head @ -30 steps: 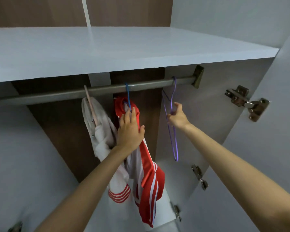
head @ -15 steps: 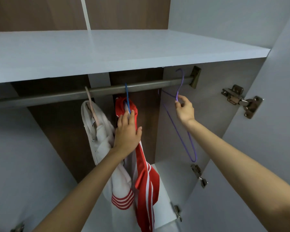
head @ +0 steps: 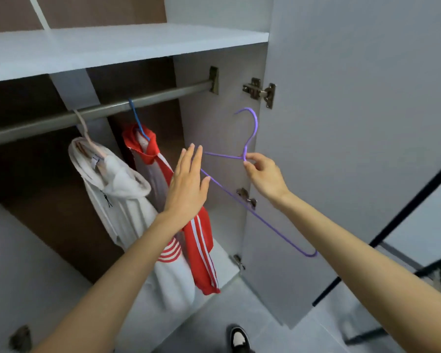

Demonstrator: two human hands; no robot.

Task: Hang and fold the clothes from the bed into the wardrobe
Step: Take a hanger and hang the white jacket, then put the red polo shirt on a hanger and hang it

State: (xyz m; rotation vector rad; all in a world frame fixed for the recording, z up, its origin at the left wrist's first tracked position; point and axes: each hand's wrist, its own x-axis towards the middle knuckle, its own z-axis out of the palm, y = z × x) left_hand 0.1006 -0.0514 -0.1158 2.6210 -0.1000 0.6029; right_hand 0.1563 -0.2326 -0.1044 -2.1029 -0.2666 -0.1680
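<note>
**A:** The wardrobe (head: 209,149) stands open: grey walls, a shelf (head: 112,47) over the rail (head: 107,109), and the door (head: 341,149) swung out to the right.

**B:** And the purple hanger (head: 224,155)? A second ago it hung on that rail.

**A:** It's off now. The right hand (head: 262,174) pinches it at the neck and holds it tilted out in front of the door, with nothing on it. The left hand (head: 186,187) has let go of the red jacket (head: 199,240) and hovers flat, fingers straight, beside the hanger's near arm. I can't tell if it touches.

**B:** So two pieces are done?

**A:** The red jacket and the white hoodie (head: 122,194) hang side by side, touching. I'd judge the free hanger is meant for the next garment. The bed isn't in view.

**B:** Is there room to move?

**A:** The rail is bare to the right of the blue hanger (head: 136,118). The door edge and its hinges (head: 260,91) sit close to the hanger's hook, so that's the snag to watch.
</note>
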